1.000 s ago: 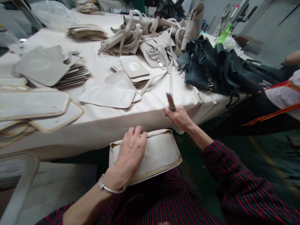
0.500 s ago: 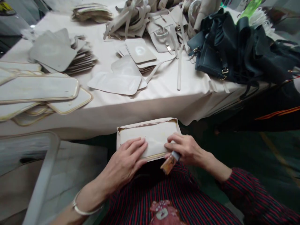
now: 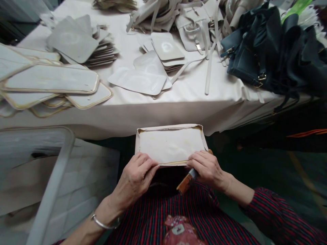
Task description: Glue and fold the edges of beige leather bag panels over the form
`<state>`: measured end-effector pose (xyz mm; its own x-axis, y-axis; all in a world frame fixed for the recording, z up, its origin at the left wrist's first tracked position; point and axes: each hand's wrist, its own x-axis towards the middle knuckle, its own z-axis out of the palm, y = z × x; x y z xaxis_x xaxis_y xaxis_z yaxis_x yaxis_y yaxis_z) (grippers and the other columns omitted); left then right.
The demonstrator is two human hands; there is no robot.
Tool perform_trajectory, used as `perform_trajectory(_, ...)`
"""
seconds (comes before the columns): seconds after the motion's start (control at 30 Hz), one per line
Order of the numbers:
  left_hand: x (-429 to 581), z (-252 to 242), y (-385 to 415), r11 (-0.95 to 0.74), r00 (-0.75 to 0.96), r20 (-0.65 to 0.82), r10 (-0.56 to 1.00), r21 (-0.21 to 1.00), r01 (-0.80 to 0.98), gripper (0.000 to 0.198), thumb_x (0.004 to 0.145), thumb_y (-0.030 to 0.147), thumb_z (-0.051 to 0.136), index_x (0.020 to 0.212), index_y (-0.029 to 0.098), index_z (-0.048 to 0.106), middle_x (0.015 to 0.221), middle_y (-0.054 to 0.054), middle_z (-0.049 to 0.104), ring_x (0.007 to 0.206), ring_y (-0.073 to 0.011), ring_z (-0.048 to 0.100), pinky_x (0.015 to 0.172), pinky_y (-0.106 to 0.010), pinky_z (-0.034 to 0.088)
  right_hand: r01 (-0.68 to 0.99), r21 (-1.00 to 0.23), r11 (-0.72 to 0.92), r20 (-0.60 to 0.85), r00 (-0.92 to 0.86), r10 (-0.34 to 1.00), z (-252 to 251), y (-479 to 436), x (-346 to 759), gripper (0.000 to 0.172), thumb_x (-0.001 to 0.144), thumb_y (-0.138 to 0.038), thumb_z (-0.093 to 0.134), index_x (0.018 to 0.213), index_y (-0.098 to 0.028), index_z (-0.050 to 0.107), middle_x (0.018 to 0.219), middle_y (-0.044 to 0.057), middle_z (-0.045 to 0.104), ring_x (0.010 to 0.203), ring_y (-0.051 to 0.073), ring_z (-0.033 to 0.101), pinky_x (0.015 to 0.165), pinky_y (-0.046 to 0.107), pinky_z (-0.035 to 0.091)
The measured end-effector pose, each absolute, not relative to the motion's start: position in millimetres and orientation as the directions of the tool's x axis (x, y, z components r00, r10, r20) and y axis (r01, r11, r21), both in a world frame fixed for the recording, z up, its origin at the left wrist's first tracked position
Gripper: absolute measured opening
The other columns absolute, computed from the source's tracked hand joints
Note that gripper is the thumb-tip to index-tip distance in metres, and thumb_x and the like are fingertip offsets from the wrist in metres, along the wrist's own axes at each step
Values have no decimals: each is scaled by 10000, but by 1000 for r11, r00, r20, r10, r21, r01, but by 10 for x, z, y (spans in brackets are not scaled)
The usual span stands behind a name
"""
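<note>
An off-white box-shaped bag piece (image 3: 166, 144) with folded side walls and yellowish glue marks in its corners is in front of my body. My left hand (image 3: 136, 173) pinches its near edge at the left, thumb below and fingers above. At the near right edge, the fingers of my right hand (image 3: 205, 168) press on the same piece. A flat brush (image 3: 186, 183) with brown bristles and a grey metal band is tucked in my right hand. Its bristle end points down toward my body, and its handle tip pokes out above the knuckles.
A cloth-covered table (image 3: 189, 93) stands ahead. On it are glue-edged panels (image 3: 51, 78), stacked leather pieces (image 3: 74, 39), pale bags (image 3: 192, 30) and dark blue bags (image 3: 258, 51). To my left is a plastic bin (image 3: 57, 173) holding pale sheets.
Both hands have slid from the flat face of the piece to its near edge, where my left fingers now pinch. The brush remains in my right hand. The view has shifted slightly.
</note>
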<state>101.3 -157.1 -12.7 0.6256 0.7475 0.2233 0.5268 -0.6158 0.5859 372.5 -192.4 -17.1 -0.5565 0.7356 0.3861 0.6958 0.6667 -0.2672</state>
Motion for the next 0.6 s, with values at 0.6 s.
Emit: perform_trajectory(0.6,1277,-176,-2133,-660,660,210,721,-82,747,546,867,87,549,1403,153,465,1210,-153,603,1088,-292,528,948,-428,406,784,-65,617,253,-585,770,-188,-1844,3697,201,945,-159,468,785,-146,588,752,61,576,687,187,475,627,328,356)
